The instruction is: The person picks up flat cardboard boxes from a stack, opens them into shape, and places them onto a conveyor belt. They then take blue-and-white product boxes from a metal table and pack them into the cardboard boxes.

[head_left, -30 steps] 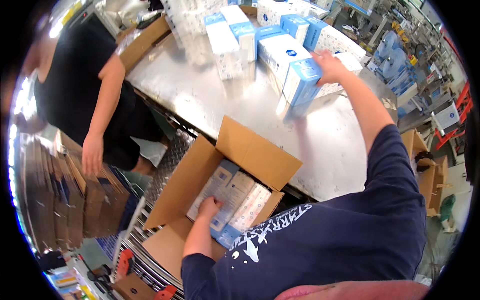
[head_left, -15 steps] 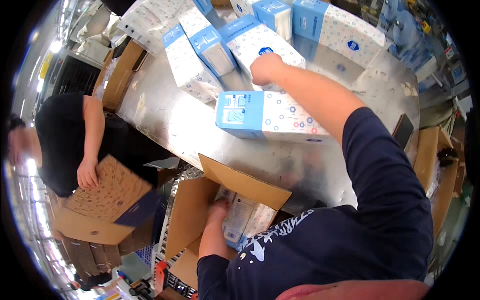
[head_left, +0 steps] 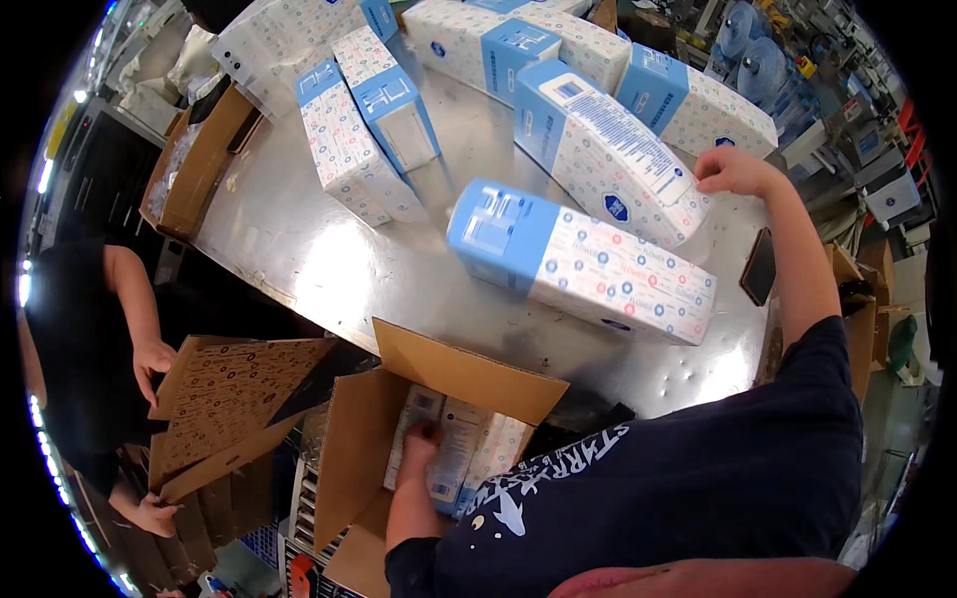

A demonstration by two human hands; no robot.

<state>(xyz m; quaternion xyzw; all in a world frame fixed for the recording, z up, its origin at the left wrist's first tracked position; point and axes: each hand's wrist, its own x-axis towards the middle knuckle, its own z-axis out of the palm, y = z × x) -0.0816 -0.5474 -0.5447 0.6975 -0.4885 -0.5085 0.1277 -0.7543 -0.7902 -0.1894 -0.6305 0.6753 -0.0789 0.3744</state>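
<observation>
My right hand [head_left: 736, 171] is closed at the near right end of a long white-and-blue patterned box [head_left: 613, 154], which lies at a slant with a printed label panel showing. In front of it on the metal table, a similar box [head_left: 623, 274] lies untouched. My left hand [head_left: 424, 444] reaches down into an open brown carton [head_left: 349, 463] at the table's front edge. Several packages [head_left: 459, 439] lie side by side inside, and the hand rests over the left ones. Its fingers are curled and dark in shadow, so their hold is unclear.
More white-and-blue boxes [head_left: 354, 149] stand on the metal table [head_left: 269, 224] at left and along the back. A dark flat phone-like object [head_left: 758, 267] lies at the right edge. A co-worker's hand [head_left: 152, 364] holds a cardboard carton [head_left: 234, 409] at left.
My right hand has moved right, and the slanted box now shows its label panel. My left hand stays inside the carton, where more of the packages show. The co-worker's carton has turned.
</observation>
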